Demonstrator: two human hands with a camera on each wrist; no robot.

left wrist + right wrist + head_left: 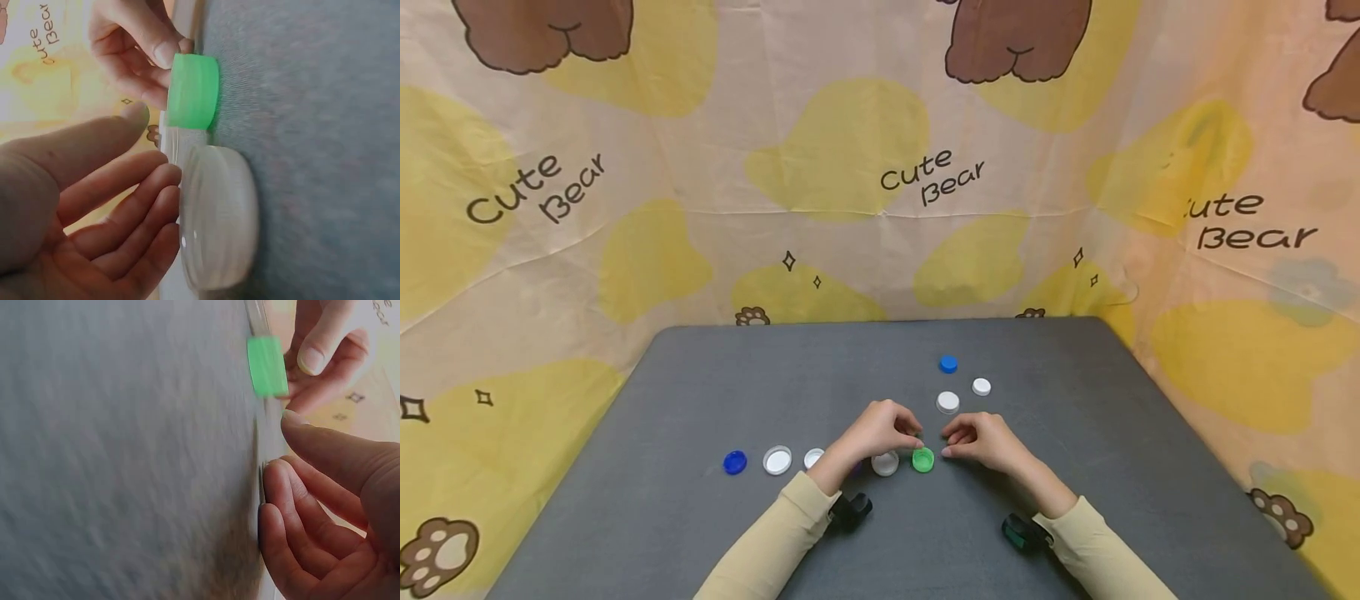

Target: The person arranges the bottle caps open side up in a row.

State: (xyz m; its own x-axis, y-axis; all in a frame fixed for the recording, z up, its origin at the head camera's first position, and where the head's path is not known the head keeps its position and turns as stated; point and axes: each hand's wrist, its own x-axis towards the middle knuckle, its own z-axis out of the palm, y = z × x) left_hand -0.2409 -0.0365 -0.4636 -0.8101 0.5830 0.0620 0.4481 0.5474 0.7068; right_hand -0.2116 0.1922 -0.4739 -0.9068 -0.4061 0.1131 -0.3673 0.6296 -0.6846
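A green bottle cap [922, 460] lies on the grey table between the two hands, its hollow side up. Over its far left edge hovers the left hand [880, 431], thumb and fingers apart with nothing between them. In the left wrist view a clear-rimmed white lid [219, 219] lies beside the green cap, right by the left fingertips. The right hand [988, 442] is just right of the green cap, low over the table. Its fingers are loosely bent, with a gap between thumb and index finger in the right wrist view.
Left of the green cap runs a row: a dark blue cap [735, 462], a white lid [777, 460] and a smaller white cap [813, 457], with another partly hidden by the left wrist. Farther back lie a blue cap [948, 364] and white caps [948, 402]. A printed cloth [835, 150] hangs behind.
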